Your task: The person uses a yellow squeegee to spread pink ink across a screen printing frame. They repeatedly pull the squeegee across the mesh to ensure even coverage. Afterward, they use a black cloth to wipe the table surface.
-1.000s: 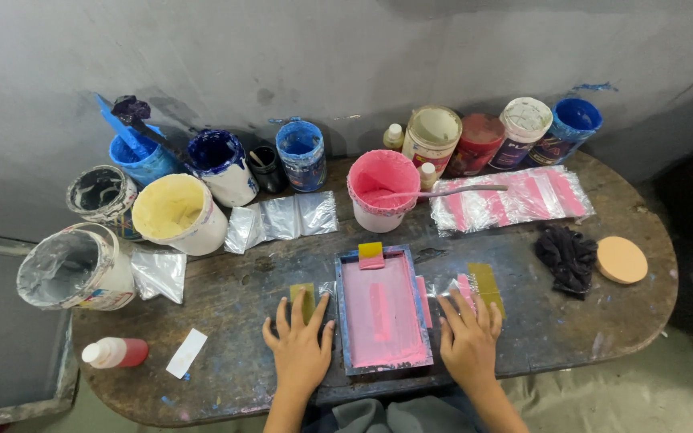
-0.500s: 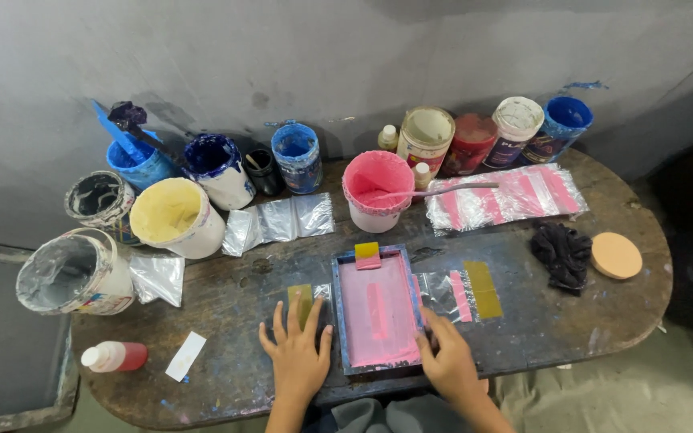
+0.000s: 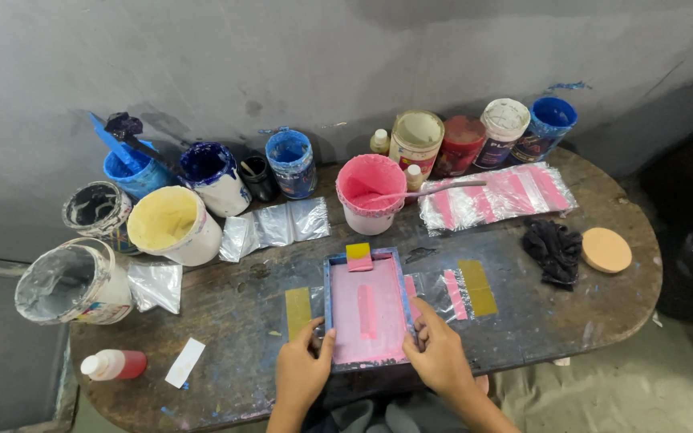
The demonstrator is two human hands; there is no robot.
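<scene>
Worn wooden table (image 3: 603, 321), rounded ends, paint-stained, set against a grey wall (image 3: 346, 56). Back row of paint tubs along the wall side: grey-smeared bucket (image 3: 74, 282) at far left, cream-yellow tub (image 3: 174, 226), dark blue tubs, pink tub (image 3: 371, 192) with a stirring stick (image 3: 435, 190) lying across its rim. Stack of clear plastic bags printed with pink stripes (image 3: 499, 195) lay right of the pink tub; unprinted clear bags (image 3: 278, 228) lay left of it. Small screen-printing frame (image 3: 365, 307), blue-edged with pink-inked mesh, sat flat at the table's near middle, a yellow-and-pink squeegee (image 3: 358, 256) resting at its far end. Left hand (image 3: 301, 375) gripped the frame's near left corner, fingers closed over the edge, thumb on the mesh side. Right hand (image 3: 441, 358) clamped the near right corner likewise. A printed bag with pink and mustard stripes (image 3: 465, 292) lay just beside the frame on the right. Black rag (image 3: 555, 250) and round orange sponge (image 3: 606, 249) sat near the right end; red-bodied squeeze bottle (image 3: 114, 365) lay at the near left.
</scene>
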